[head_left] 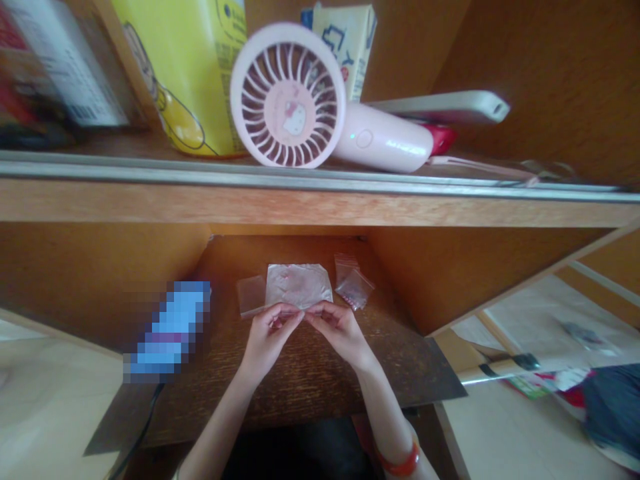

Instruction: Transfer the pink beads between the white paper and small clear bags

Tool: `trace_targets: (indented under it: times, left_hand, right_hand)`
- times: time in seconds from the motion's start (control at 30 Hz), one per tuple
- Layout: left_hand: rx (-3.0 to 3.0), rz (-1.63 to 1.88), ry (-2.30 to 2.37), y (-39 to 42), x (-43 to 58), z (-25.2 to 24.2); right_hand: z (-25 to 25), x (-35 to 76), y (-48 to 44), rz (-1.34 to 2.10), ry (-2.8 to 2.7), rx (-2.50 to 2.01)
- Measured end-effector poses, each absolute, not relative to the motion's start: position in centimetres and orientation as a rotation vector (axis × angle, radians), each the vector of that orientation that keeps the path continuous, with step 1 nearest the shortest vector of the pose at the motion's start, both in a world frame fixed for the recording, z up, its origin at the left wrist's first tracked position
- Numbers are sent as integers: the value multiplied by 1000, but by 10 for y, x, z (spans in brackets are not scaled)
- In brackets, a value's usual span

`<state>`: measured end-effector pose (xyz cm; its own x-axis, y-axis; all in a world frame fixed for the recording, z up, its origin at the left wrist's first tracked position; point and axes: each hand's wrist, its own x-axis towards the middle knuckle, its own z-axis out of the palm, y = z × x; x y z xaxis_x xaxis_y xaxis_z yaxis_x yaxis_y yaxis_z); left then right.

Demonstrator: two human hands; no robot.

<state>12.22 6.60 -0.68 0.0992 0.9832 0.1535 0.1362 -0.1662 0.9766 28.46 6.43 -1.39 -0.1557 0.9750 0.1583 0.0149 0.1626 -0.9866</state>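
Observation:
My left hand (273,335) and my right hand (343,331) meet at their fingertips over the desk, thumbs and forefingers pinched together. Whatever sits between those fingertips is too small to make out. Just beyond them lies a crinkled silvery sheet or flat pouch (299,283), its near edge partly hidden by my fingers. To its left, close to my left hand, rests a clear plastic zip bag (251,295). Small clear zip bags (354,287) overlap on the right side, one with tiny dark and reddish bits inside. A red bangle circles my right wrist.
A pixelated blue device (173,327) with a black cable stands at the left of the dark wooden desk (320,393). The shelf above holds a pink handheld fan (290,100), a yellow container (195,73), a carton (350,40) and a white device (445,105). Wooden side panels flank the desk.

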Motion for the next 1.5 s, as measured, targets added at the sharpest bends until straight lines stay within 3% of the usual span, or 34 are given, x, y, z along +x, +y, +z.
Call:
trace_targets:
  times: [0.4, 0.67, 0.93, 1.17, 1.5]
  left_hand:
    - [1381, 1269, 1243, 67, 117, -5]
    - [1281, 1316, 1303, 74, 92, -11]
    - [1399, 1420, 1441, 78, 69, -10]
    - [1363, 1301, 1681, 91, 52, -43]
    - [1771, 794, 1990, 88, 52, -49]
  right_hand:
    - [-15, 272, 73, 1225, -1323, -1061]
    - [-10, 266, 92, 1459, -1235, -1196]
    - [-12, 240, 120, 1311, -1483, -1194]
    - [-34, 213, 141, 1251, -1669, -1402]
    - [-41, 206, 136, 890, -1883, -1548]
